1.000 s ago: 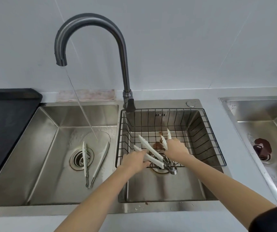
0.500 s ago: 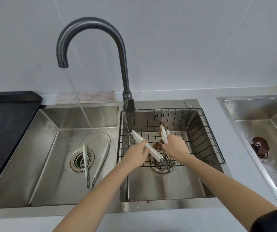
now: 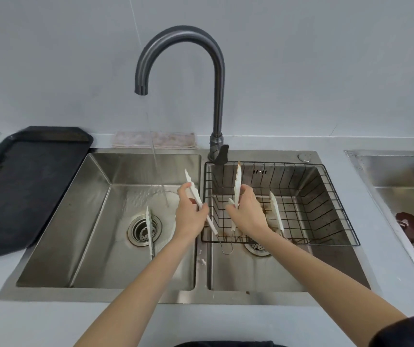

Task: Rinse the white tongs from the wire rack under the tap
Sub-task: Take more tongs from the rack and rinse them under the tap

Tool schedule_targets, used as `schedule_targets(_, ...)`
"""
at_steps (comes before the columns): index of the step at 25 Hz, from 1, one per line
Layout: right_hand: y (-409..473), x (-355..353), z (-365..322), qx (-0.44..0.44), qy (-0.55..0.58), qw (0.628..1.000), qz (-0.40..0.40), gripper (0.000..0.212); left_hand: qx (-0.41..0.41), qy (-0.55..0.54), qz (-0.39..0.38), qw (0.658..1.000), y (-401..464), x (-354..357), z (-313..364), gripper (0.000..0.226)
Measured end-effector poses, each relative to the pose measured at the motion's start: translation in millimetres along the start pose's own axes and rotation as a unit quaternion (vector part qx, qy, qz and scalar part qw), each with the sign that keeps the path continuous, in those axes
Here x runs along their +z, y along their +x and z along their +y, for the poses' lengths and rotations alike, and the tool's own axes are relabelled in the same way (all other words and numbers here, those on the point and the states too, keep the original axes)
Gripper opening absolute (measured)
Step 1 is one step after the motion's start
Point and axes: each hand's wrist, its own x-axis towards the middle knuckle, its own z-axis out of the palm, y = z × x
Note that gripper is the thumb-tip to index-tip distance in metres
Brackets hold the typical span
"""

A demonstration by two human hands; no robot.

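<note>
Over the double sink (image 3: 100, 284), seen from my head camera, my left hand (image 3: 190, 216) grips one arm of the white tongs (image 3: 196, 194), fingers curled round it, and my right hand (image 3: 247, 214) pinches the other arm, which stands nearly upright with its scalloped tip pointing up past the far rim of the wire rack (image 3: 326, 196). These tongs are spread wide between my hands, straddling the divider between the two basins, their metal hinge loop hanging low at the rack's near edge. Water (image 3: 154, 156) runs from the dark tap (image 3: 183, 46) into the left basin, falling just left of the tip held by my left hand; I cannot tell whether it touches the tongs. A second pair of white tongs (image 3: 149, 221) lies across the left drain (image 3: 144, 229). Another white tong arm (image 3: 274, 211) leans inside the rack, right of my right hand. On the tabletop (image 3: 50, 321) to the far left rests a black tray (image 3: 25, 184), and a stained cloth (image 3: 154, 140) lies behind the sink.
</note>
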Motion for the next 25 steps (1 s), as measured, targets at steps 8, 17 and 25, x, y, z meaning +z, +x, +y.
schedule_targets(8,0.7,54.3,-65.0,0.103,0.311,0.94,-0.095,0.052,-0.091,-0.035,0.026,0.995,13.5,-75.8,-34.3,0.06)
schedule_targets(17,27.3,111.4,-115.6,0.207,0.57,0.778,-0.166,0.03,-0.175,-0.053,-0.014,0.983,44.5,-144.5,-72.0,0.027)
schedule_targets(25,75.7,139.3,-137.6,0.25,0.588,0.761,-0.109,0.018,-0.175,-0.071,-0.064,0.98,86.4,-172.9,-81.9,0.025)
